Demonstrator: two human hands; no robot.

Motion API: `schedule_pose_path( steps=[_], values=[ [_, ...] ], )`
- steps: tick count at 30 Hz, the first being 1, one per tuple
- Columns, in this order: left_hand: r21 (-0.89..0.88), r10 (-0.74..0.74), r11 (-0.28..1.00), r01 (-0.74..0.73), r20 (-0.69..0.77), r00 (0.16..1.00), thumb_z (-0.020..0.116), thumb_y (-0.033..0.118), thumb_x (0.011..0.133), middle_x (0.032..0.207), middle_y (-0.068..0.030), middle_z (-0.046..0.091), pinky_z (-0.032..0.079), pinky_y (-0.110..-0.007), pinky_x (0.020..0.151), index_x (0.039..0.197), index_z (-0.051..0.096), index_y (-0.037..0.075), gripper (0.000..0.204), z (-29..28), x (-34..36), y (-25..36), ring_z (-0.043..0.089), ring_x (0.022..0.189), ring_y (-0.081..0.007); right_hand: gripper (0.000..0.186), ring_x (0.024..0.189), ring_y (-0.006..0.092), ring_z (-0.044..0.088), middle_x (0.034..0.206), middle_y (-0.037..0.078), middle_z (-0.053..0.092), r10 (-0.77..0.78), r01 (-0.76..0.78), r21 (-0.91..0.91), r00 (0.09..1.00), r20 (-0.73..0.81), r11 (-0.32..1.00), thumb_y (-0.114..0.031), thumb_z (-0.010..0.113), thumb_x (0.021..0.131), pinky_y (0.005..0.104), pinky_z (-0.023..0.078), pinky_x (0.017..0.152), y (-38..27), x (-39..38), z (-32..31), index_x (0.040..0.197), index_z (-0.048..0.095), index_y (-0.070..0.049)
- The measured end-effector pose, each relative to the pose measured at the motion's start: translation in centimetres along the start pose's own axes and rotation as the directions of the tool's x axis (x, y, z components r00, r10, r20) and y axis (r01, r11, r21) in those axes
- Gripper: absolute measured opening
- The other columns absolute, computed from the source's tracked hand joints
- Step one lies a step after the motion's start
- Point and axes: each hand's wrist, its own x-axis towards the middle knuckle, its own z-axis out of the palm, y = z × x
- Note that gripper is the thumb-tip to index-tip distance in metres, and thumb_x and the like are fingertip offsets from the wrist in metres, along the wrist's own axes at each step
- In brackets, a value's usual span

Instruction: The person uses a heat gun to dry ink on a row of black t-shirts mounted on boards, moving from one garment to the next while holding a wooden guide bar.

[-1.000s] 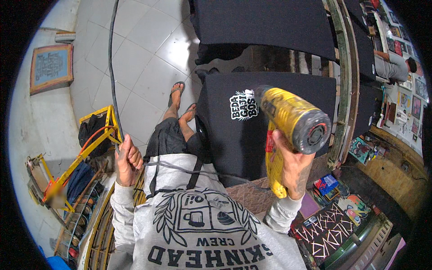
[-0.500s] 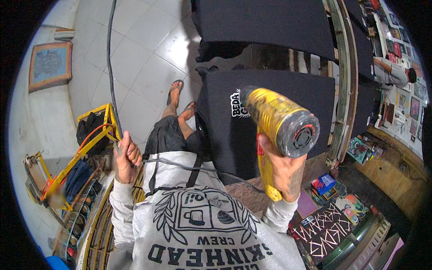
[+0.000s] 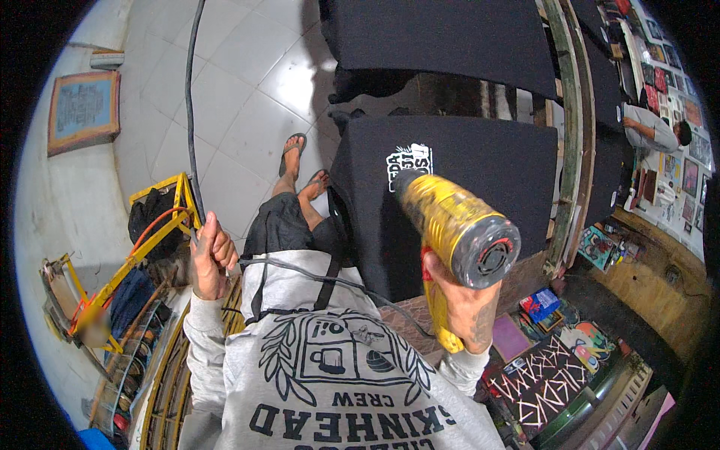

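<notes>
The right hand (image 3: 465, 306) was wrapped around the handle (image 3: 442, 322) of a yellow heat gun (image 3: 456, 217), its dark nozzle (image 3: 407, 181) pointing ahead and leftward. The left hand (image 3: 211, 259) was closed around a black cord (image 3: 192, 112); a length of it crossed the grey sweatshirt (image 3: 341, 375) between the two hands, toward the foot of that handle. Ahead of the right hand, the nozzle hid part of a white print (image 3: 411, 159) on flat black fabric (image 3: 495, 161); whether they touched could not be told. Farther ahead lay more black fabric. Left of the left hand stood a yellow metal frame (image 3: 146, 253). Far right of the right hand was another person (image 3: 651, 131).
</notes>
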Motion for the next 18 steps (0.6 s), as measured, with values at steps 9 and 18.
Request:
schedule_pose_path(
  steps=[9,18],
  values=[
    [-0.018,-0.01,1.0,0.011,0.086,0.996,0.052,0.045,0.105,0.05,0.0062,0.025,0.027,-0.026,0.04,0.066,0.034,0.019,0.051,0.0,0.5,0.1,0.022,0.039,-0.0073,0.087,0.13,0.0286,0.053,0.141,0.018,0.051,0.044,-0.043,0.119,0.999,-0.009,0.992,-0.009,0.086,0.078,0.0417,0.042,0.111,1.8,-2.3,-1.2,0.147,0.035,0.002],
    [-0.034,0.027,0.999,-0.023,0.148,0.989,0.046,0.048,0.108,0.051,0.0087,0.024,0.026,-0.026,0.041,0.065,0.033,0.02,0.053,0.3,0.5,0.7,0.023,0.042,-0.0072,0.064,0.095,0.018,0.068,0.114,0.012,0.066,0.161,-0.145,0.206,0.985,-0.06,0.968,-0.002,0.08,0.084,0.032,0.059,0.073,1.3,-2.4,-2.8,0.138,0.046,0.001]
  ],
)
